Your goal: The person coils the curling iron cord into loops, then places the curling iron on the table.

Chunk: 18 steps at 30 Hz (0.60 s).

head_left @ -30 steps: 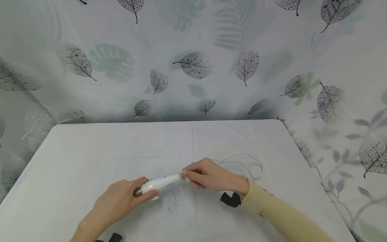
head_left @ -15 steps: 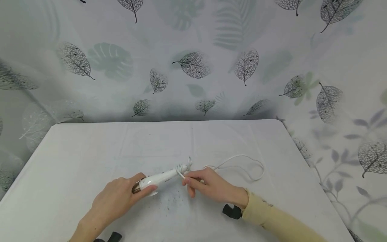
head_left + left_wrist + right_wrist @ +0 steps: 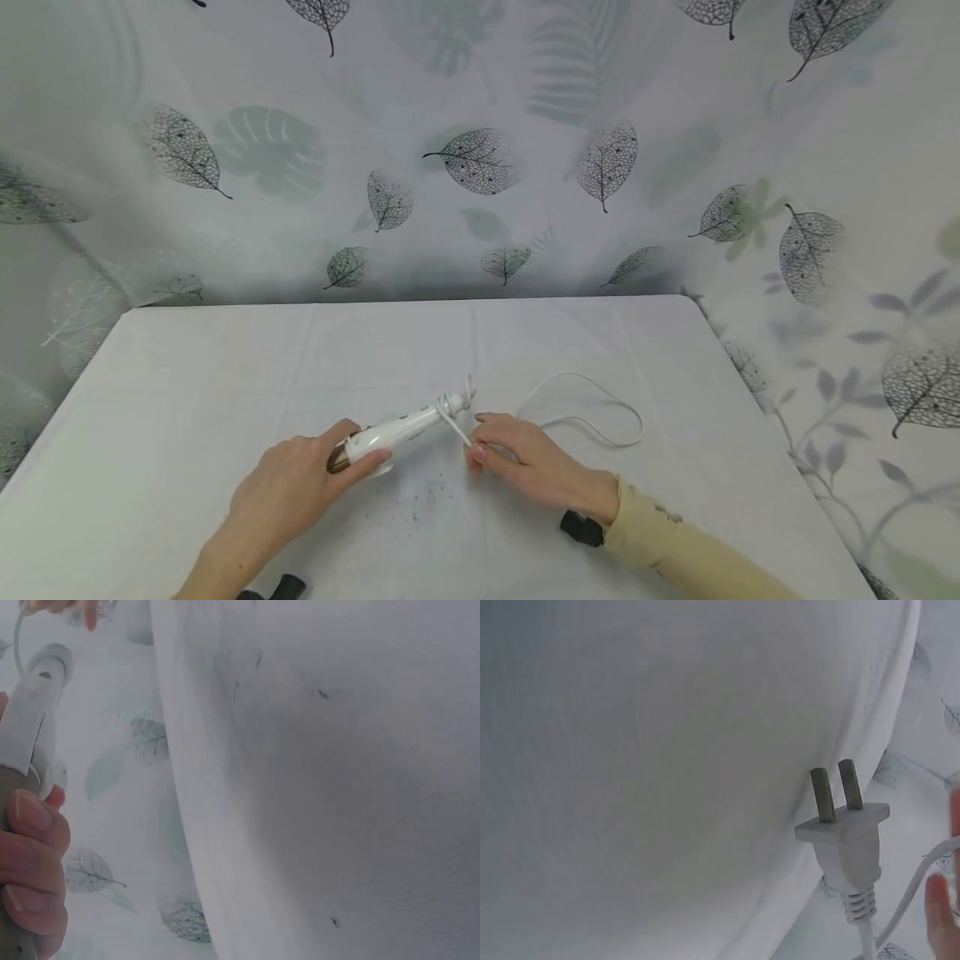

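Observation:
My left hand (image 3: 288, 483) grips a curling iron (image 3: 396, 432) by its bronze-coloured barrel. The white handle slants up to the right, a white lever showing on its underside. Several turns of white cord (image 3: 454, 423) circle the handle's tail end. Just right of that end, my right hand (image 3: 532, 462) pinches the cord, which runs taut to the handle. In the left wrist view, curled fingers (image 3: 34, 855) wrap the barrel below the white part. A white two-prong plug (image 3: 847, 844) shows in the right wrist view, its prongs pointing up, beside the cord and blurred fingertips (image 3: 939, 907).
Behind the right hand, a loose loop of cord (image 3: 592, 383) spreads over the white-covered table (image 3: 375, 342). Small dark specks (image 3: 427, 500) mark the cover below the handle. A black wrist mount (image 3: 583, 528) sits under the right wrist. Leaf-patterned curtains (image 3: 480, 167) surround the table.
The right hand has moved from the handle's end, rightward and slightly toward the body, drawing the cord with it. The wound turns have come into sight. The left hand keeps its hold on the barrel.

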Each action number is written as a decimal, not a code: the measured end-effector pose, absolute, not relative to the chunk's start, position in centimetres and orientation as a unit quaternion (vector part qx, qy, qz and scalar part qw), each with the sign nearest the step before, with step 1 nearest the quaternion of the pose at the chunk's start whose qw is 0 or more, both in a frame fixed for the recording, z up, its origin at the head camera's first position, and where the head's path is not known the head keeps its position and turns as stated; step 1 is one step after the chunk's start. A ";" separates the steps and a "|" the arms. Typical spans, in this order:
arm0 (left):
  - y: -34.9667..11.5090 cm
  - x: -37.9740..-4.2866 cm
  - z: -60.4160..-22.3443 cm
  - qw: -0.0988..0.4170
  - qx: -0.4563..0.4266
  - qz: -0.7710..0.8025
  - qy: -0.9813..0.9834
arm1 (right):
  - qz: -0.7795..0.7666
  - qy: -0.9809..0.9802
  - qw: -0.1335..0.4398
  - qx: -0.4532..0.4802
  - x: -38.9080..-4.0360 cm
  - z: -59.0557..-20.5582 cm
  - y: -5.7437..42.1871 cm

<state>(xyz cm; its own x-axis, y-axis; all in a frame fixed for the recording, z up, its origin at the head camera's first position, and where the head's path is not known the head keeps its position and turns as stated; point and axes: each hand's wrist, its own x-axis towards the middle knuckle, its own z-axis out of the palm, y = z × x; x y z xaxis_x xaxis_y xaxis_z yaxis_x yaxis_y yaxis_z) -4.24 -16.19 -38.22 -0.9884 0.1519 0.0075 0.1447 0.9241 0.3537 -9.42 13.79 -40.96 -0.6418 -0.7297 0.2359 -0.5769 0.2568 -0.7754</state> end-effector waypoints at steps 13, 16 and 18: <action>-15.7 -3.9 -37.6 -0.016 0.064 0.201 0.977 | -0.511 0.738 0.210 -0.388 -9.8 -42.0 13.7; -15.6 -3.7 -37.4 -0.018 0.069 0.200 0.977 | -0.469 0.765 0.189 -0.399 -10.5 -42.2 13.8; -15.5 -3.6 -37.2 -0.018 0.073 0.198 0.977 | -0.447 0.779 0.176 -0.403 -10.8 -42.1 13.8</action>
<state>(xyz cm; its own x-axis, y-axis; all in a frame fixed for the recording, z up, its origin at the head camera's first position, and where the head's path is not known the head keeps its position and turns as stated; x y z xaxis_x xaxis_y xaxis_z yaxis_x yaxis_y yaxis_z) -3.57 -15.49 -37.24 -0.9888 0.1348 0.0644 0.1492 0.9109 0.3848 -10.84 13.76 -42.10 -0.6129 -0.7853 0.0870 -0.4709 0.2747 -0.8383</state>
